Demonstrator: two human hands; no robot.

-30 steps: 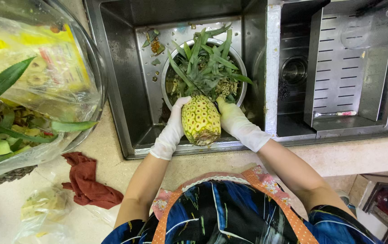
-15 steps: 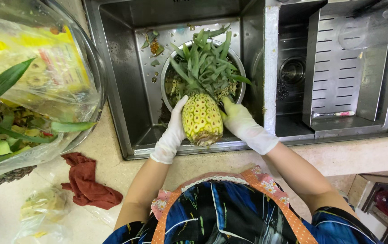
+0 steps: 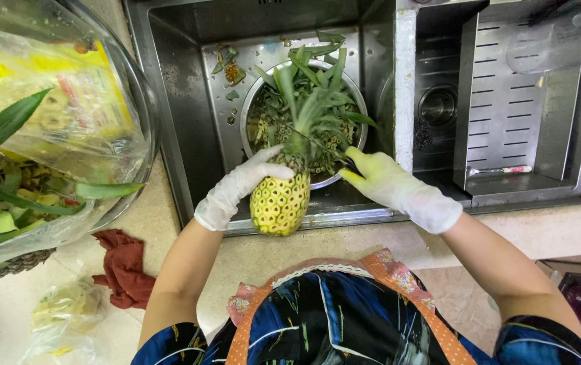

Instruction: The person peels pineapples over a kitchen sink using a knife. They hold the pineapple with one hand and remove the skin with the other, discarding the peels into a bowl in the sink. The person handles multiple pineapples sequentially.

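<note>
Head view looks straight down on a person in an apron at a steel sink (image 3: 169,128). The left hand (image 3: 236,189), in a white glove, is wrapped around the upper side of a peeled pineapple (image 3: 280,203), fingers curled over its shoulder just under the leafy crown (image 3: 311,101). The fruit stands tilted over the sink's front edge, its base near the rim and its crown leaning out above a round metal bowl (image 3: 355,94) that already holds peelings and leaf scraps.

The right hand (image 3: 392,186), in a glove stained yellow-green, is closed on the handle of a knife (image 3: 324,149), whose thin dark blade runs leftward across the neck of the fruit where the leaves meet the flesh. Judging by that placement, the step in hand looks like cutting the crown off over the bowl. That kind of cut calls for a firm hold on the slippery body, with the left fingers kept clear of the blade's line, since the thumb sits close to it.

Both forearms come in from below, elbows spread; the left wrist is bent inward over the fruit, the right one fairly straight and angled toward the blade.

Left of the sink, a large glass bowl (image 3: 138,81) holds plastic bags and green leaves, and a red cloth (image 3: 125,267) lies crumpled on the counter (image 3: 547,230). The right basin holds a slotted metal rack (image 3: 507,108).
</note>
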